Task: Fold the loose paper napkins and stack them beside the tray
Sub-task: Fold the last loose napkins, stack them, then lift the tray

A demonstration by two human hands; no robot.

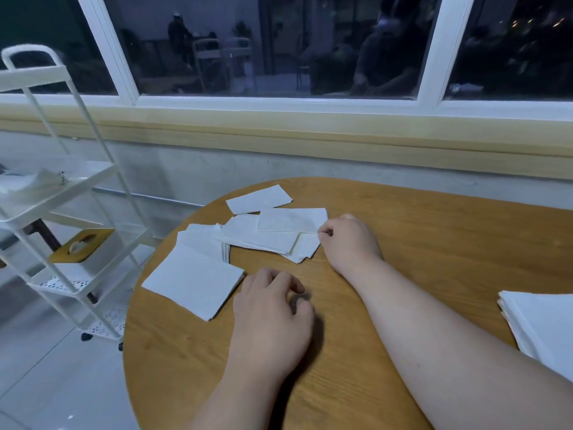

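The right hand (pixel 350 240) has its fingers curled in, and thumb and forefinger pinch the right edge of the top napkin (pixel 291 220). That napkin lies on a loose pile (pixel 263 240) of white napkins spread at the middle of the counter (pixel 418 243). The left hand (pixel 273 308) rests nearer the person with its fingers loosely curled and holds nothing. Its knuckles sit just beside the right corner of a left stack (pixel 192 280) of larger white napkins; whether they touch it cannot be told.

One far napkin (pixel 259 198) lies flat on its own beyond the pile, near the counter's far rim. Another thick right stack (pixel 539 324) sits at the right border of the view, partly cut off.

The counter is round and wood-grained. To its left stands a white wheeled cart (pixel 71 193) with several shelves, one of which carries a yellow lid (pixel 80 245). Behind runs a pale wall under a white-framed window (pixel 279 48), dark outside. The floor (pixel 46 367) is pale tile.
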